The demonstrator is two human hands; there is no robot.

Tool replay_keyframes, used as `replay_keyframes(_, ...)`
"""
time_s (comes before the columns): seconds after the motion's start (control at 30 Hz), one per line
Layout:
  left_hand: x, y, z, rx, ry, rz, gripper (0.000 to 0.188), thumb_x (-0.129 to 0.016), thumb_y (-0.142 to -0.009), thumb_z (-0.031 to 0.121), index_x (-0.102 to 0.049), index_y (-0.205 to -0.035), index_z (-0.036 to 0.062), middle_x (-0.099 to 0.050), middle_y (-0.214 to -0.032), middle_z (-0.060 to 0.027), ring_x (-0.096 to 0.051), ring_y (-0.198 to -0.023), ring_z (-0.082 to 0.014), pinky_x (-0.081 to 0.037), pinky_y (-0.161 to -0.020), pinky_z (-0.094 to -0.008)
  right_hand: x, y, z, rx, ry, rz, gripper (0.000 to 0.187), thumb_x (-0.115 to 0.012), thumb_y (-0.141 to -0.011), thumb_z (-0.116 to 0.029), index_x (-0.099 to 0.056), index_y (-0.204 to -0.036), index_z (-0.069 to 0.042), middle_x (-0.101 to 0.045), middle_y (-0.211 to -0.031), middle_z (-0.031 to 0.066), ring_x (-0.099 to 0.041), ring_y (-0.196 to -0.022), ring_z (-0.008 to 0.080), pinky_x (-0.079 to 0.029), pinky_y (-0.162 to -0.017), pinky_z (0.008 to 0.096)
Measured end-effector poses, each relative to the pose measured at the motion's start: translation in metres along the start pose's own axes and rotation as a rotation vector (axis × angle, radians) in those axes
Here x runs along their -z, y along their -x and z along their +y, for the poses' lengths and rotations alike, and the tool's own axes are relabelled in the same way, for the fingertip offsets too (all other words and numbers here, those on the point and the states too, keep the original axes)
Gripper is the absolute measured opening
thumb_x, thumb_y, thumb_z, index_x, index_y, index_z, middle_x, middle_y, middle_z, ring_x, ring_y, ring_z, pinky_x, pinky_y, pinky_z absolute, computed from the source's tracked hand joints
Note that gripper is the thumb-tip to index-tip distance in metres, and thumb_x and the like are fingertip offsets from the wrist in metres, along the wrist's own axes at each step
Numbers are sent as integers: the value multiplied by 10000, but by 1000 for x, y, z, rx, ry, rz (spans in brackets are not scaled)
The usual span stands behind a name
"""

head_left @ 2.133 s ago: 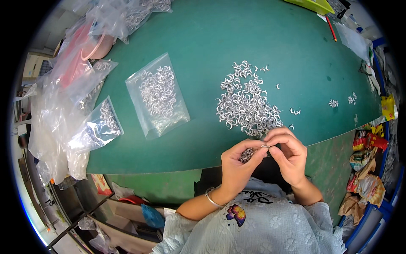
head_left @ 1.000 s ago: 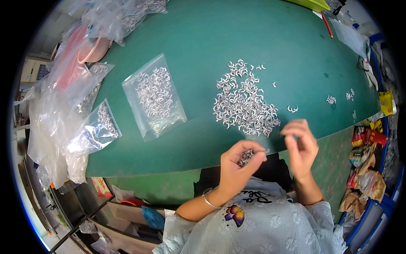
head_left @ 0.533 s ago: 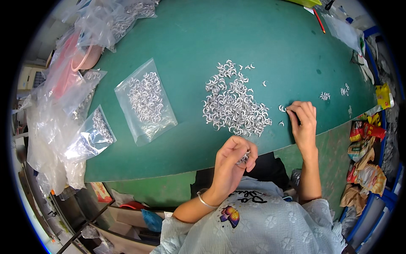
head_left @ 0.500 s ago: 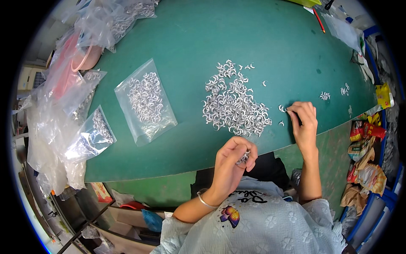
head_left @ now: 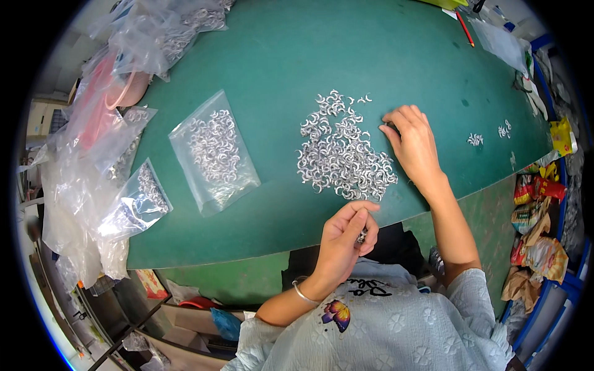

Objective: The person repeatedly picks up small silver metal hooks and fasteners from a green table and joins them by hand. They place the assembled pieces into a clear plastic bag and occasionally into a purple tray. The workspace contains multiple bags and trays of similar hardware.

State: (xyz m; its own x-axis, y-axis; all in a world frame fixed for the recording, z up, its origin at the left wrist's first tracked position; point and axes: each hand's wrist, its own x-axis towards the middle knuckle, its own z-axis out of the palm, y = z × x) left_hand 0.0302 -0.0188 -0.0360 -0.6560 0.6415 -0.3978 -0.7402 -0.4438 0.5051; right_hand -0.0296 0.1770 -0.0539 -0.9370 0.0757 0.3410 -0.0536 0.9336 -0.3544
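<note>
Silver crescents point(head_left: 362, 236) in clenched left hand point(head_left: 341, 238) near tabletop edge point(head_left: 247, 254); right hand point(head_left: 409, 137) of unclear grip, open room rightward.

Garment: one loose top point(head_left: 396, 337), pale blue-grey, cloth crinkled. Surface pattern: raised flower motifs point(head_left: 422, 355), clover-like, tone on tone, scattered across the front. Print: one butterfly point(head_left: 336, 316), purple wings with orange and yellow, small dark specks just beside it. Lettering point(head_left: 369, 289): black, looping script, near the butterfly, partly lost in the folds from where I stand. Sleeves point(head_left: 471, 297): two, short and wide, same pale cloth as the body. Left hand point(head_left: 346, 238): bare, one slim silvery bangle point(head_left: 302, 292) around the wrist. Right hand point(head_left: 411, 142): bare.
</note>
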Motion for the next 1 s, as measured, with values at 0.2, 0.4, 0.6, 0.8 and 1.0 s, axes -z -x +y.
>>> replay_keyframes(0.2,4,-2,1,-27,-3,29,199,-421,-937,128,-513,-1060,1,-450,-635,-27,-369,-523,-73,-306,-458,-207,13,9,-8,21,-254,60,70,-636,-710,5,-600,-770,4,-577,-766,90,-536,-725,262,-429,-683,331)
replay_keyframes(0.4,6,-9,-3,-119,-30,101,218,-462,-925,120,-538,-1085,-5,-543,-816,-25,-440,-627,-61,-351,-546,-177,38,40,-49,98,-638,-56,110,-640,-688,56,-611,-789,22,-598,-783,118,-562,-717,237,-445,-635,314)
replay_keyframes(0.6,8,-17,-2,-183,-30,174,214,-454,-926,129,-547,-1050,-18,-527,-851,-34,-429,-707,-79,-369,-571,-204,14,43,-42,-96,-500,120,133,-613,-701,76,-610,-821,16,-594,-788,123,-556,-712,256,-447,-632,311)
replay_keyframes(0.8,29,-10,12,-359,48,215,194,-444,-927,121,-534,-1034,-14,-479,-769,-25,-389,-639,-74,-329,-526,-196,16,51,-41,-20,-323,-20,202,-672,-688,-20,-610,-881,-14,-576,-876,100,-522,-805,259,-403,-709,340)
replay_keyframes(1.0,29,-9,16,-398,82,264,184,-439,-924,102,-530,-1039,-9,-447,-730,-21,-365,-605,-75,-313,-517,-198,7,49,-58,54,-185,-75,249,-674,-688,-44,-581,-919,-39,-533,-915,80,-498,-835,261,-374,-719,357)
